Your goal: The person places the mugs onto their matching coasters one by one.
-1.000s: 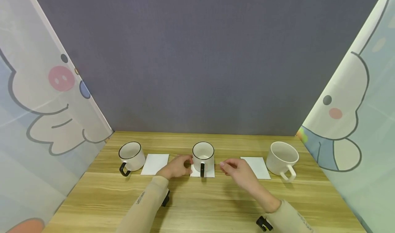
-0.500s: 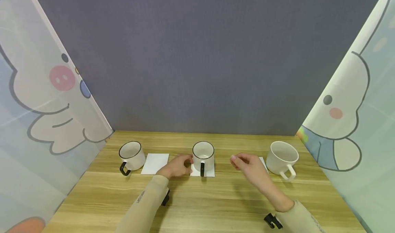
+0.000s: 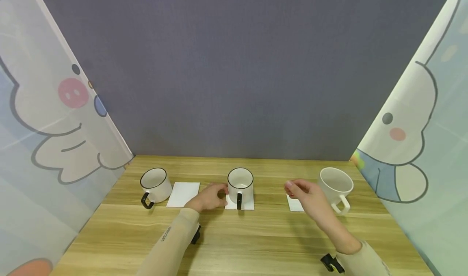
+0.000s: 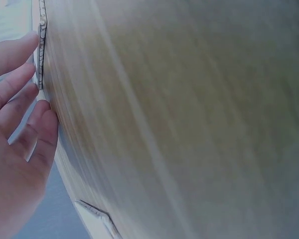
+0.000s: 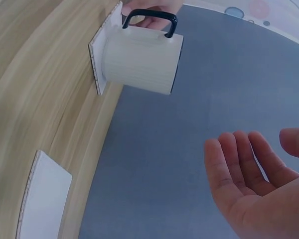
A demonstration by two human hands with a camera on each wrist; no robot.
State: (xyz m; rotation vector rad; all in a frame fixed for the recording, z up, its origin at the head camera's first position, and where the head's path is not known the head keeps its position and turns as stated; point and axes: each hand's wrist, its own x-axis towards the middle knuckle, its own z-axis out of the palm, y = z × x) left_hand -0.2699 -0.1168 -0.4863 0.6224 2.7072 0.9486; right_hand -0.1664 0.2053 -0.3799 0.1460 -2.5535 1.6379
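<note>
A white mug with a black rim and black handle (image 3: 247, 195) stands upright on the middle white square coaster (image 3: 250, 206), its handle facing the near side. My left hand (image 3: 209, 197) is at that coaster's left side, thumb and fingers spread apart; in the left wrist view its fingertips come right at the coaster's edge (image 4: 41, 55). Over the right coaster (image 3: 294, 205) hovers my right hand (image 3: 308, 197), holding nothing, fingers loosely bent. In the right wrist view this hand (image 5: 254, 184) is well away from the middle mug (image 5: 142, 60). It partly hides the right coaster in the head view.
At the left a wider white mug with a black handle (image 3: 161, 190) stands beside another white coaster (image 3: 183, 194). A plain white mug (image 3: 334, 182) stands at the right, partly behind my right hand. A grey panel (image 3: 234, 73) rises behind the wooden table (image 3: 234, 243).
My right hand has moved right, away from the middle mug, to above the right coaster. My left hand and the mugs have stayed in place.
</note>
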